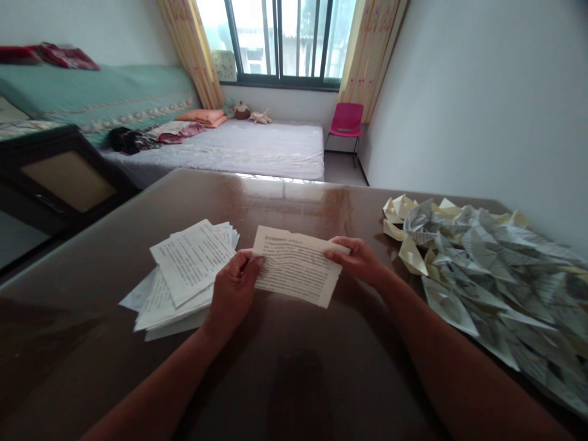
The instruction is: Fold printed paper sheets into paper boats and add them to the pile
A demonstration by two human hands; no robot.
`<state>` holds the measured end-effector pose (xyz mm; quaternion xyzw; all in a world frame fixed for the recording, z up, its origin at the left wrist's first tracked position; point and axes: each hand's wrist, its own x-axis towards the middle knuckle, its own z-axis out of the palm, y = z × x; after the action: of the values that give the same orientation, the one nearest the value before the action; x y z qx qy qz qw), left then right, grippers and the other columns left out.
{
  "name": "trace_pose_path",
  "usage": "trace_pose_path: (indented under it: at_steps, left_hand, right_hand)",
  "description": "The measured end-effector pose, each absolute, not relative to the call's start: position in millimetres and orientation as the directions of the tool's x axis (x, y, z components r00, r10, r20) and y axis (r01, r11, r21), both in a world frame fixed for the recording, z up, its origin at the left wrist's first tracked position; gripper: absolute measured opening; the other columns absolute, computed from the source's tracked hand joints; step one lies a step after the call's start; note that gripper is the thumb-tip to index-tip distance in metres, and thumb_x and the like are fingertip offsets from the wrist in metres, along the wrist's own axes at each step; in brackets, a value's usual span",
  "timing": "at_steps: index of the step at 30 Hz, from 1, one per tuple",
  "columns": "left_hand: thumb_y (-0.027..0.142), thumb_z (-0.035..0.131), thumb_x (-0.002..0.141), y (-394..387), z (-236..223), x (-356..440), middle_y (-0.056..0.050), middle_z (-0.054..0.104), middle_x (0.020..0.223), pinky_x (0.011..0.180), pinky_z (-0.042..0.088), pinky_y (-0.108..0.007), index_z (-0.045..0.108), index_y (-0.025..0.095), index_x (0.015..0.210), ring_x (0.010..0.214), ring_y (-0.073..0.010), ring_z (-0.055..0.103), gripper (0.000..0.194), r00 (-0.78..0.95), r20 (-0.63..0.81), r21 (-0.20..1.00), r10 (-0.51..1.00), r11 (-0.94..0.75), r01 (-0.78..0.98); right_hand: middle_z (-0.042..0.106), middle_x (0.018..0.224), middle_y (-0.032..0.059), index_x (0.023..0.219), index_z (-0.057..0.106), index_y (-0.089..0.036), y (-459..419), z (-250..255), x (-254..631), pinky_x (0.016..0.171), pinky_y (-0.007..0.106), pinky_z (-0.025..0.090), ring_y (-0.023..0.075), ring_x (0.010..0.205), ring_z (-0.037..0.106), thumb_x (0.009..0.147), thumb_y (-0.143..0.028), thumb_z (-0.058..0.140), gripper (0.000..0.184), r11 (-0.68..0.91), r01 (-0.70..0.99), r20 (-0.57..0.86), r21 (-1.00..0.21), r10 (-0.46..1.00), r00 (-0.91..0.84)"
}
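Observation:
A printed sheet of paper [296, 269] is held up over the table, slightly tilted, its lines of text facing me. My left hand [236, 278] pinches its left edge, thumb on top. At the upper right corner, my right hand [353, 257] grips the same sheet between thumb and fingers. Just left of my left hand lies a loose stack of printed papers [193, 263], fanned unevenly. Beyond my right forearm spreads a large heap of folded paper boats [482, 263], some cream and some greyish with print.
The glossy brown table [285, 202] reflects the window light. Behind it stands a bed [275, 144] with pillows [202, 117] and clothes [131, 141]. A pink chair [346, 119] is by the right wall, and a dark cabinet [64, 177] stands at the left.

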<state>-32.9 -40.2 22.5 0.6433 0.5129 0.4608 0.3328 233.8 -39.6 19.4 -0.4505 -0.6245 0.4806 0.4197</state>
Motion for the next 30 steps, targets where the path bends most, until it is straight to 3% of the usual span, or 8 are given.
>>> trace_pose_path:
  at_steps: [4, 7, 10, 14, 18, 21, 24, 30]
  left_hand:
    - [0.041, 0.062, 0.083, -33.3, 15.5, -36.0, -0.001, 0.069, 0.082, 0.068, 0.050, -0.024, 0.061, 0.016, 0.092, 0.076, -0.0148, 0.063, 0.026, -0.005, 0.177, 0.966, 0.984, -0.172, 0.194]
    - [0.044, 0.063, 0.081, -27.7, 8.6, -37.7, -0.004, 0.069, 0.083, 0.065, 0.053, -0.028, 0.058, 0.015, 0.094, 0.075, -0.0178, 0.065, 0.032, 0.018, 0.095, 0.989, 0.995, -0.096, 0.112]
    - [0.044, 0.060, 0.083, -25.2, 6.3, -37.9, -0.009, 0.068, 0.097, 0.073, 0.055, -0.037, 0.053, 0.014, 0.107, 0.086, -0.0224, 0.066, 0.040, 0.027, 0.161, 0.960, 0.987, -0.163, 0.226]
    - [0.037, 0.067, 0.079, -33.5, 11.6, -29.9, -0.015, 0.046, 0.134, 0.105, 0.039, -0.050, 0.039, 0.018, 0.132, 0.126, -0.0294, 0.044, 0.063, 0.069, 0.573, 0.634, 0.816, -0.495, 0.594]
    - [0.035, 0.067, 0.080, -47.0, 19.3, -17.4, -0.015, 0.036, 0.141, 0.111, 0.030, -0.051, 0.027, 0.020, 0.142, 0.134, -0.0298, 0.034, 0.076, 0.188, 0.676, 0.451, 0.713, -0.601, 0.660]
    - [0.037, 0.064, 0.082, -49.7, 24.6, -17.0, -0.015, 0.036, 0.144, 0.111, 0.031, -0.048, 0.027, 0.020, 0.143, 0.134, -0.0293, 0.034, 0.074, 0.139, 0.652, 0.517, 0.746, -0.571, 0.637]
    - [0.038, 0.049, 0.092, -47.7, 29.5, -24.5, -0.009, 0.059, 0.126, 0.100, 0.044, -0.039, 0.048, 0.020, 0.132, 0.116, -0.0235, 0.055, 0.044, 0.064, 0.464, 0.711, 0.884, -0.414, 0.568]
    - [0.038, 0.057, 0.087, -43.8, 33.4, -36.8, -0.002, 0.072, 0.095, 0.085, 0.051, -0.029, 0.072, 0.021, 0.094, 0.090, -0.0181, 0.066, 0.024, 0.019, 0.380, 0.812, 0.925, -0.343, 0.472]
  right_hand:
    - [0.071, 0.082, 0.0068, 0.087, 0.073, -0.014, -38.9, 13.0, 240.0, 0.075, 0.035, 0.051, 0.0181, 0.076, 0.064, 0.075, -0.049, 0.069, 0.037, -0.035, -0.030, -0.021, -0.999, 0.929, -0.369]
    - [0.069, 0.071, 0.0038, 0.068, 0.069, -0.015, -38.3, 13.0, 234.4, 0.069, 0.032, 0.050, 0.0159, 0.069, 0.061, 0.070, -0.046, 0.074, 0.031, 0.015, 0.006, 0.013, -1.000, 0.961, -0.277]
    - [0.062, 0.060, -0.0008, 0.057, 0.061, -0.016, -38.6, 15.3, 225.2, 0.057, 0.026, 0.042, 0.0115, 0.057, 0.053, 0.068, -0.047, 0.074, 0.035, 0.107, 0.095, 0.095, -0.990, 0.988, -0.123]
    - [0.052, 0.052, -0.0036, 0.059, 0.059, -0.018, -44.9, 18.8, 208.7, 0.050, 0.024, 0.032, 0.0090, 0.050, 0.042, 0.073, -0.046, 0.071, 0.034, 0.210, 0.352, 0.227, -0.912, 0.974, 0.008]
    - [0.058, 0.061, 0.0002, 0.060, 0.058, -0.020, -56.4, 21.8, 190.4, 0.056, 0.027, 0.035, 0.0121, 0.057, 0.047, 0.078, -0.041, 0.069, 0.030, 0.356, 0.591, 0.425, -0.724, 0.905, -0.024]
    - [0.060, 0.064, 0.0025, 0.061, 0.058, -0.022, -62.8, 21.1, 183.9, 0.063, 0.030, 0.038, 0.0160, 0.065, 0.050, 0.082, -0.039, 0.065, 0.028, 0.431, 0.671, 0.487, -0.603, 0.865, -0.117]
    - [0.062, 0.068, 0.0040, 0.067, 0.061, -0.023, -63.3, 17.7, 186.6, 0.070, 0.032, 0.041, 0.0188, 0.073, 0.053, 0.086, -0.040, 0.061, 0.025, 0.493, 0.693, 0.507, -0.526, 0.836, -0.210]
    - [0.059, 0.066, 0.0013, 0.064, 0.056, -0.023, -48.8, 7.8, 205.6, 0.067, 0.031, 0.042, 0.0170, 0.068, 0.053, 0.083, -0.042, 0.065, 0.028, 0.404, 0.676, 0.564, -0.617, 0.826, 0.022]
